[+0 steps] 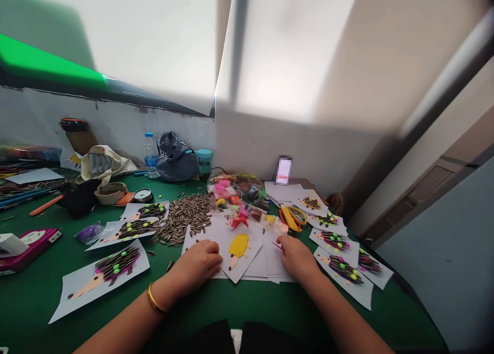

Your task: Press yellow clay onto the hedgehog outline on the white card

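A yellow clay hedgehog with a peach snout lies on a white sheet in front of me. Just left of it, my left hand rests at the sheet's edge with its fingers curled together; anything inside them is hidden. My right hand is closed on a thin pink stick over the white papers. A pile of striped sunflower seeds lies beyond my left hand. Bags of coloured clay sit behind the hedgehog sheet.
Finished seed-covered hedgehog cards lie left and right. Yellow scissors are at the right back. A phone leans on the wall. A bottle, blue bag and teal cup stand behind the seeds.
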`<state>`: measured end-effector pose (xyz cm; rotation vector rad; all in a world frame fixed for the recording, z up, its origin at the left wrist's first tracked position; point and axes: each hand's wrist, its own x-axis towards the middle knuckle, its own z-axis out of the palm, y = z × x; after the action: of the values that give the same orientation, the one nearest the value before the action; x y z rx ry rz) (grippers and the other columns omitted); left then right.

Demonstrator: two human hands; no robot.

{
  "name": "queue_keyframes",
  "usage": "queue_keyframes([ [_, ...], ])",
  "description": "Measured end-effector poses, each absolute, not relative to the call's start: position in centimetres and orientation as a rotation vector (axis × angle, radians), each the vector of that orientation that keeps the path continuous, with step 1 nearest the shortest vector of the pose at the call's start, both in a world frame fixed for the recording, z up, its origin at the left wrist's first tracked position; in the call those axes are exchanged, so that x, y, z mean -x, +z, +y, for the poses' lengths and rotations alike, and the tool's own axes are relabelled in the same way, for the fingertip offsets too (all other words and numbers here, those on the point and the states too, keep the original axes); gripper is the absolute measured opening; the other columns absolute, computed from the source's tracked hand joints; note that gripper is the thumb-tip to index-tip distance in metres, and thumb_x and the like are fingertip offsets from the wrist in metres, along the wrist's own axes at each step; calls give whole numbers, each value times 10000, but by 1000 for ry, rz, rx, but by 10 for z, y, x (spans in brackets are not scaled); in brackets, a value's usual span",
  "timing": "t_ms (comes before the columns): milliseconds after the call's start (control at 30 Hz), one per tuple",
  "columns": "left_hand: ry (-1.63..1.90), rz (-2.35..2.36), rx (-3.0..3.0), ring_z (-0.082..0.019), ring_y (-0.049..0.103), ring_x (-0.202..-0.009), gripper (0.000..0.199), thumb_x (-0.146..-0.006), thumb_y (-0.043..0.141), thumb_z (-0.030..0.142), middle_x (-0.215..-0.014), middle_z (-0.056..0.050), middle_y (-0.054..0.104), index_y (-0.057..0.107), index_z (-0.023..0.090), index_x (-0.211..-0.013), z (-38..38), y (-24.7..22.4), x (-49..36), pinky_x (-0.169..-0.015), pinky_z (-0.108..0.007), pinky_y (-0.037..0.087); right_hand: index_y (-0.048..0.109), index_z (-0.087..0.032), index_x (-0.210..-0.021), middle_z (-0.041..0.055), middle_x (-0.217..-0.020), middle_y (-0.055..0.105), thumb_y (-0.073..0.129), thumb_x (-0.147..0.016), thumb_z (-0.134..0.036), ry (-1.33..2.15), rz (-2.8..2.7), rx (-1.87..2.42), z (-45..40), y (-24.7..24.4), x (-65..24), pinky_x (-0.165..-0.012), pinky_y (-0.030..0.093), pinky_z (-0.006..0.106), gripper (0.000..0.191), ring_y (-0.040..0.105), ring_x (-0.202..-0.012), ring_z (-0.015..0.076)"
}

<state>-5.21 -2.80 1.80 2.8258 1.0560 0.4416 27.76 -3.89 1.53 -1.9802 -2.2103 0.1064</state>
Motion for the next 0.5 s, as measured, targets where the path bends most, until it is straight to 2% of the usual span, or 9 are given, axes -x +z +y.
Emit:
queue_keyframes([
  [100, 515, 984, -2836, -219, 574, -1051, 96, -878, 580, 219, -1197, -56, 607, 676, 225, -874, -30, 14, 53, -976, -394, 422, 623, -200, -906, 58, -944, 649, 476, -831, -91, 195, -2141, 1817, -43, 17, -273, -757, 394, 283, 198, 587, -901, 200],
  [233, 492, 902, -2835, -189, 623, -966, 98, -880, 578, 207, -1061, -23, 670, 669, 242, -892, -32, 13, 49, -1082, -466, 343, 591, -217, -874, 33, -894, 642, 460, -875, -194, 365, -2030, 1637, -49, 21, -260, -710, 408, 277, 133, 585, -842, 186],
  [333, 483, 900, -2848, -197, 622, -940, 101, -862, 595, 190, -1014, -26, 684, 669, 246, -901, -33, 13, 41, -1074, -494, 346, 573, -237, -962, 12, -850, 650, 469, -898, -299, 587, -1937, 1608, -53, 22, -247, -652, 403, 277, 137, 590, -758, 180],
  [400, 527, 885, -2868, -199, 607, -931, 116, -865, 579, 178, -982, -38, 681, 672, 240, -898, -35, 12, 33, -1042, -466, 383, 554, -248, -1044, -9, -793, 647, 478, -898, -338, 763, -1882, 1542, -55, 21, -239, -634, 407, 273, 188, 589, -713, 173],
  [500, 624, 874, -2883, -193, 588, -893, 150, -891, 531, 173, -946, -60, 665, 672, 221, -901, -38, 10, 22, -946, -397, 451, 587, -230, -1001, 0, -791, 656, 458, -888, -335, 1002, -1761, 1412, -56, 16, -229, -659, 446, 280, 201, 603, -719, 171],
])
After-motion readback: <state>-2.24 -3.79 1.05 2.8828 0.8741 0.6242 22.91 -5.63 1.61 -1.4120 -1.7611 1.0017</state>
